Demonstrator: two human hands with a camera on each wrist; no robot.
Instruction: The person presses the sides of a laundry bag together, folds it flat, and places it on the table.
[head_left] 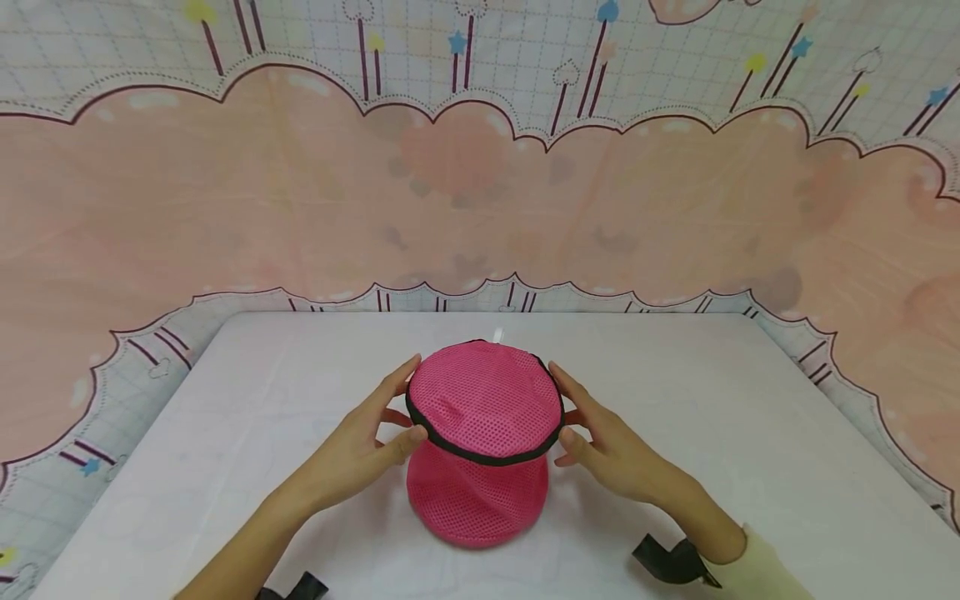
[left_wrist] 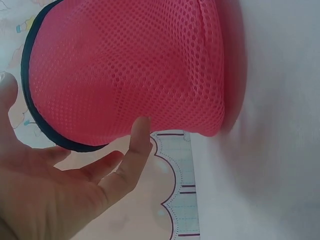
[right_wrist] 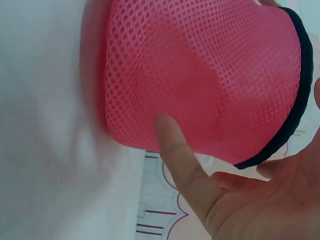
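A: Where's the bag?

B: The pink cylindrical mesh bag (head_left: 480, 508) stands on the white table (head_left: 262, 375), near the middle, between the two hands. Black edge trim (head_left: 491, 460) rings the round top panel (head_left: 487, 396), and a small white tab (head_left: 498, 335) sticks out at the far side.

A: And the grip?

B: Neither hand is clenched. The left hand (head_left: 358, 450) spreads thumb and fingers along its side of the trim, the thumb against the band. The right hand (head_left: 615, 454) mirrors it, fingers extended and loosely bent at the other side. In each wrist view a finger reaches across the mesh wall — how hard it presses, I can't tell.

A: So which step is this?

B: My reading: shaping or steadying the bag at its upper edge. The hands are matched across the rim, and the wall below looks slack, with soft folds.

A: What does the next move call for?

B: Even contact from both sides, I'd judge. The mesh looks soft enough to cave in if one hand pushes harder. If the bag is to be lifted, the fingers would need a firmer hold on the trim; if only straightened, light fingertips should do — with the base kept flat.
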